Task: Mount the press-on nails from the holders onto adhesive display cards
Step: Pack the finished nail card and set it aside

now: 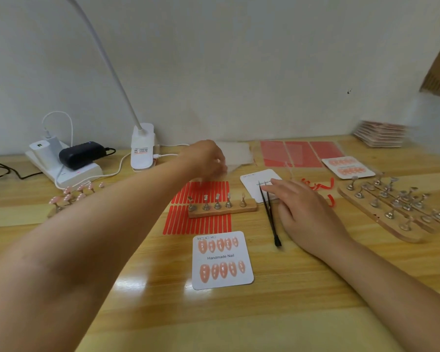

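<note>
nearest the camera, at six o'clock on the glossy yellow wooden table, lies a white square display card printed "handmade nail", already carrying two full rows of five peach-pink press-on nails, so one card looks finished. just past it, toward twelve o'clock, a small wooden block with five metal holder stands sits on a sheet of red adhesive strips; its stands appear stripped of nails. the right hand, at three o'clock from that block, lies flat with straight fingers pressing on a blank white display card, holding nothing, with black tweezers lying just beside its thumb side. the left hand reaches toward twelve o'clock over the far end of the red strips, fingers curled downward; motion blur hides whether it pinches anything, so i cannot tell. at nine o'clock a cluster of metal stands still topped with pink nails waits to be mounted, which i judge to be the next set. at three o'clock a long wooden board of bare metal stands suggests earlier sets are done, and beyond it another filled white card rests by red backing sheets. red peeled strip scraps lie near the blank card. the task seems partway through.
</note>
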